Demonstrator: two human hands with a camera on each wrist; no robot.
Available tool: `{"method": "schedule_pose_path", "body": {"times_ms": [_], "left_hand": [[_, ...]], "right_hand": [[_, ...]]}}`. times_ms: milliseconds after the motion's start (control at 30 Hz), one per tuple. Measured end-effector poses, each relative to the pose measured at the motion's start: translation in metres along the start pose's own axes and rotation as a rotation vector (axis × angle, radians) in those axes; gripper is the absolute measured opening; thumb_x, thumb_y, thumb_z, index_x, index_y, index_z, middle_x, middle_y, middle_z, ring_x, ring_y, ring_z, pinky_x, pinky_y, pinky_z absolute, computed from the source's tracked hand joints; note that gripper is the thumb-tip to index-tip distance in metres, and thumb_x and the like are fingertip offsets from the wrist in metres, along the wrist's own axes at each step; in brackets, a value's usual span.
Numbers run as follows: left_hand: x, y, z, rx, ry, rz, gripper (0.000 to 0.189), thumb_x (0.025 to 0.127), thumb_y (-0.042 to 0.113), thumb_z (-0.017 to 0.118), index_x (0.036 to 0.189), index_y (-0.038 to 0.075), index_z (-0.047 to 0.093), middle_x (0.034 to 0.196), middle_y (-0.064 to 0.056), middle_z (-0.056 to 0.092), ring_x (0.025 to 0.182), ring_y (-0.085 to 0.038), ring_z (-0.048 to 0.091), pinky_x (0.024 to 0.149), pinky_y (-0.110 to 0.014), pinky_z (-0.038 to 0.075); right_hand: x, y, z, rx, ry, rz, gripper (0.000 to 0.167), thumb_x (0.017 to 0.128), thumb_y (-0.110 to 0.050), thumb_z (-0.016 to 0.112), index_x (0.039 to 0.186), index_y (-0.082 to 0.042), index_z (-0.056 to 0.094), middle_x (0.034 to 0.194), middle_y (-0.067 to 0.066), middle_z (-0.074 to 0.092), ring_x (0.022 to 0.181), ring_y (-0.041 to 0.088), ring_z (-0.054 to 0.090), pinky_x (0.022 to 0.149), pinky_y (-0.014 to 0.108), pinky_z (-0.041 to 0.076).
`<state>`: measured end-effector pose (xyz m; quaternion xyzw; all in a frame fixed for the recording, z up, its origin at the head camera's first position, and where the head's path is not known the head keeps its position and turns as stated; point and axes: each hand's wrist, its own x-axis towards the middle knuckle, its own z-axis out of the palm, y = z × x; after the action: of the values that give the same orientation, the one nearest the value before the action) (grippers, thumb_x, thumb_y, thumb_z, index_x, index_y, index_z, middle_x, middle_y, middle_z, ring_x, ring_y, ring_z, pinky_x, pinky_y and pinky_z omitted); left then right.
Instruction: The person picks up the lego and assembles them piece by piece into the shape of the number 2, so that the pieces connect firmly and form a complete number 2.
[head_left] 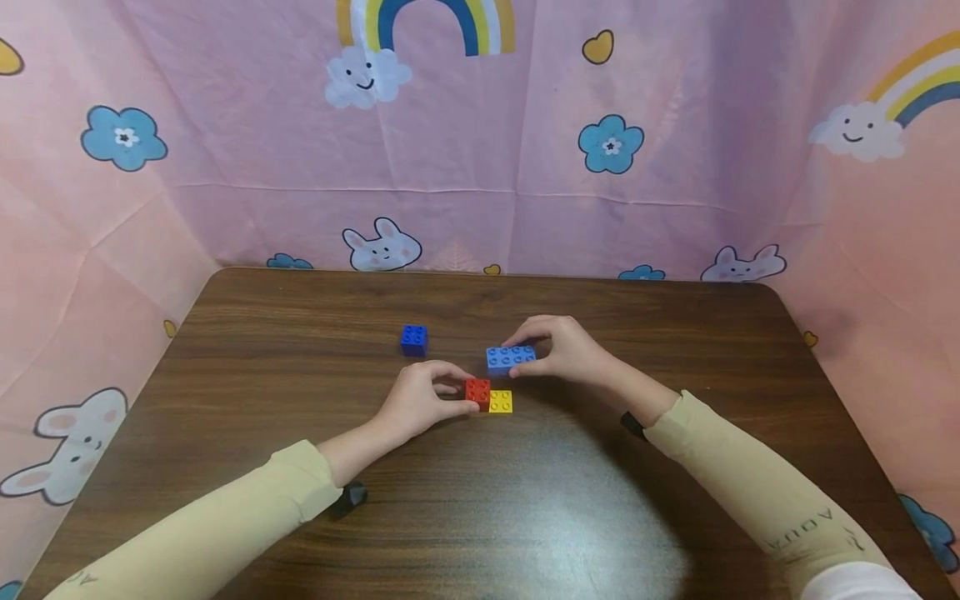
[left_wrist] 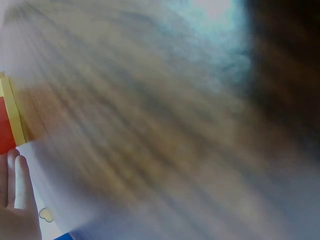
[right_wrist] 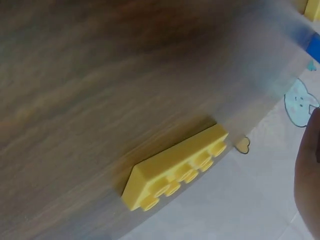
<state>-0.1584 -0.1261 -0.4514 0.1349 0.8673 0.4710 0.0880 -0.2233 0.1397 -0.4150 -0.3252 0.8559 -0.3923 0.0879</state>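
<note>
My left hand (head_left: 416, 402) pinches a red building brick (head_left: 477, 392), its thumb at the near side and a fingertip at the far side. The red brick sits on the left part of a yellow brick (head_left: 501, 402), whose right studs show. Just behind them, my right hand (head_left: 573, 354) grips a longer light blue brick (head_left: 512, 358) at its right end, studs facing up. In the left wrist view, the red brick (left_wrist: 5, 125) and yellow brick (left_wrist: 16, 117) are cut off by the left edge. A corner of the blue brick (right_wrist: 314, 47) shows in the right wrist view.
A dark blue brick (head_left: 414, 340) stands on the brown wooden table (head_left: 300, 325), behind my left hand. The right wrist view also shows a long yellow brick (right_wrist: 172, 167) on the table. A patterned pink cloth (head_left: 465, 150) surrounds the table's back and sides.
</note>
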Motion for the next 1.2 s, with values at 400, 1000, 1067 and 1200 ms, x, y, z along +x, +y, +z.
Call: {"method": "schedule_pose_path", "body": {"times_ms": [400, 1000, 1067, 1200], "left_hand": [[0.001, -0.002, 0.0, 0.0, 0.008, -0.006, 0.037, 0.085, 0.013, 0.091, 0.117, 0.0, 0.076, 0.122, -0.018, 0.076, 0.106, -0.032, 0.079, 0.093, -0.037, 0.066], [0.0, -0.001, 0.001, -0.028, 0.007, 0.006, 0.04, 0.085, 0.012, 0.091, 0.118, -0.003, 0.074, 0.122, -0.022, 0.075, 0.106, -0.033, 0.079, 0.093, -0.04, 0.066], [0.0, 0.0, 0.001, -0.017, 0.006, 0.008, 0.04, 0.085, 0.012, 0.091, 0.118, -0.003, 0.073, 0.122, -0.022, 0.075, 0.107, -0.033, 0.079, 0.093, -0.04, 0.066], [0.0, 0.0, 0.001, 0.004, 0.005, 0.014, 0.04, 0.086, 0.012, 0.09, 0.118, -0.003, 0.073, 0.122, -0.022, 0.074, 0.107, -0.033, 0.079, 0.094, -0.04, 0.066]], "right_hand": [[-0.007, -0.014, 0.014, -0.001, 0.013, -0.079, 0.036, 0.081, -0.015, 0.095, 0.113, -0.009, 0.082, 0.11, 0.006, 0.079, 0.1, 0.019, 0.07, 0.09, 0.046, 0.063], [-0.008, -0.016, 0.029, -0.05, 0.029, -0.111, 0.037, 0.081, -0.02, 0.095, 0.114, -0.011, 0.082, 0.11, 0.003, 0.079, 0.105, 0.017, 0.071, 0.096, 0.042, 0.061], [-0.008, -0.017, 0.03, -0.062, 0.035, -0.121, 0.037, 0.081, -0.02, 0.095, 0.114, -0.011, 0.082, 0.109, 0.003, 0.079, 0.104, 0.016, 0.071, 0.095, 0.04, 0.061], [-0.008, -0.017, 0.031, -0.084, 0.04, -0.13, 0.038, 0.08, -0.021, 0.096, 0.114, -0.011, 0.081, 0.108, 0.003, 0.079, 0.102, 0.016, 0.071, 0.094, 0.039, 0.061]]}}
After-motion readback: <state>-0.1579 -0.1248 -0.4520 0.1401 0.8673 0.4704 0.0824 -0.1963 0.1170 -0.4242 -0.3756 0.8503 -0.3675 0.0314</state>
